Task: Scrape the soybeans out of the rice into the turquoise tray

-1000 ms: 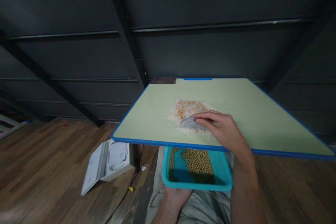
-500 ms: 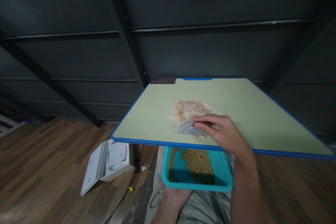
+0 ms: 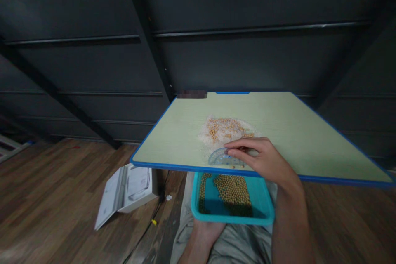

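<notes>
A clear half-round protractor [image 3: 219, 157] is pinched between the thumb and fingers of my right hand [image 3: 266, 157]. It stands on the pale green tabletop [image 3: 173, 140] near the front edge. A few yellow soybeans [image 3: 236, 166] lie just on the near side of it. Beyond the protractor is a heap of white grains [image 3: 204, 135] with more soybeans mixed in. Under the table's front edge, my left hand [image 3: 206, 230] holds a turquoise tray [image 3: 229, 220] from below, its fingers hidden. Soybeans and smaller green beans [image 3: 238, 209] lie in the tray.
An open white box [image 3: 136, 187] lies on the wooden floor at left, beside a black cable [image 3: 145, 233] with a yellow tag. A blurred dark object [image 3: 192, 94] sits at the table's back left edge. Behind the table rises a dark panelled wall [image 3: 235, 62].
My right hand has drawn the protractor a little toward the table's front edge, and the few soybeans by it moved nearer the edge too. My left hand and the tray stay put.
</notes>
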{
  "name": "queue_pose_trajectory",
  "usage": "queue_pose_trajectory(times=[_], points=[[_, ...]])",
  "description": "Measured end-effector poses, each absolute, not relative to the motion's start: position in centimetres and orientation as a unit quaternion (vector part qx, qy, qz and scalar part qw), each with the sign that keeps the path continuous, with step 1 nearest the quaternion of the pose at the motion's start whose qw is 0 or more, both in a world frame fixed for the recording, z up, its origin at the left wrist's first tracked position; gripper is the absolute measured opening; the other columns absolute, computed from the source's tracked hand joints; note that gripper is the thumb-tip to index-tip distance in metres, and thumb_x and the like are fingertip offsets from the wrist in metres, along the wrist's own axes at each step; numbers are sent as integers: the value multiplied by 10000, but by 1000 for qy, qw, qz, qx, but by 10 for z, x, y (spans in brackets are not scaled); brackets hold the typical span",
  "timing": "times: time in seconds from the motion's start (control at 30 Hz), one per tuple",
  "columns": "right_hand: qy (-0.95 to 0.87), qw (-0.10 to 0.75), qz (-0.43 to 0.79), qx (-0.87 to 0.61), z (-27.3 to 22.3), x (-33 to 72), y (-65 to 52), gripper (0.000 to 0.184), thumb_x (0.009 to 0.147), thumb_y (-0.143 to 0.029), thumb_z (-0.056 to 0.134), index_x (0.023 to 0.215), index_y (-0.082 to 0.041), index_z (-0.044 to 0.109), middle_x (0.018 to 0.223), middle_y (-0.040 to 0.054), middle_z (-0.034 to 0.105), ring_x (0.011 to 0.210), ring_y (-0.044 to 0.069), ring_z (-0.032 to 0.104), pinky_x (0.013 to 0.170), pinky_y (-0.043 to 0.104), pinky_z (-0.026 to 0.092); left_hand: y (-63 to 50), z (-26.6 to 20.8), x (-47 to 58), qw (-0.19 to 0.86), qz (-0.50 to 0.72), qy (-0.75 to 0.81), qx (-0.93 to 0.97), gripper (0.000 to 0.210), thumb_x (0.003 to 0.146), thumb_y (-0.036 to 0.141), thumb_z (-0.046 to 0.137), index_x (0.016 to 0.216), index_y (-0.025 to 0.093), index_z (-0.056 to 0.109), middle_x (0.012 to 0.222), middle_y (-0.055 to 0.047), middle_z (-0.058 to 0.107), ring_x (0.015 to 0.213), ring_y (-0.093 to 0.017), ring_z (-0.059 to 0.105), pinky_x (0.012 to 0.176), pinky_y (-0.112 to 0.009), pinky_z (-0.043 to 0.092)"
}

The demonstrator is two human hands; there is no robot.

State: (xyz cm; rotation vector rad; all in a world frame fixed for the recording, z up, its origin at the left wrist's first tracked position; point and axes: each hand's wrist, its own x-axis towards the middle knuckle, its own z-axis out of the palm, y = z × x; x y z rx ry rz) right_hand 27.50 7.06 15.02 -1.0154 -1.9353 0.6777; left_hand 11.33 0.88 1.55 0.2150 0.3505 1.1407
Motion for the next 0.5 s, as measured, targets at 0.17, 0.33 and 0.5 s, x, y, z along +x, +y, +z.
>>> queue_pose_trajectory(times=[0.17, 0.33, 0.5], points=[[-766, 406, 289, -405, 150, 275, 70, 146, 882, -265, 701, 998, -272, 790, 968, -11, 800, 859, 171, 733, 782, 298, 566, 10, 15, 114, 832, 541, 118, 46, 371, 916, 501, 478, 1132, 334, 729, 1259, 3, 743, 1330, -278, 547, 1205, -523, 310], [-765, 394, 308, -406, 150, 276, 70, 149, 879, -285, 701, 995, -265, 792, 958, 6, 800, 854, 185, 733, 765, 313, 573, 12, 18, 115, 827, 540, 145, 59, 374, 913, 513, 459, 1133, 370, 725, 1231, 35, 754, 1321, -293, 552, 1194, -508, 339], [-759, 391, 323, -409, 150, 277, 71, 155, 867, -283, 707, 993, -259, 793, 953, 13, 801, 851, 190, 736, 754, 319, 581, 14, 20, 114, 823, 549, 128, 67, 360, 935, 380, 426, 1172, 398, 696, 1242, 59, 746, 1332, -279, 539, 1191, -511, 335]])
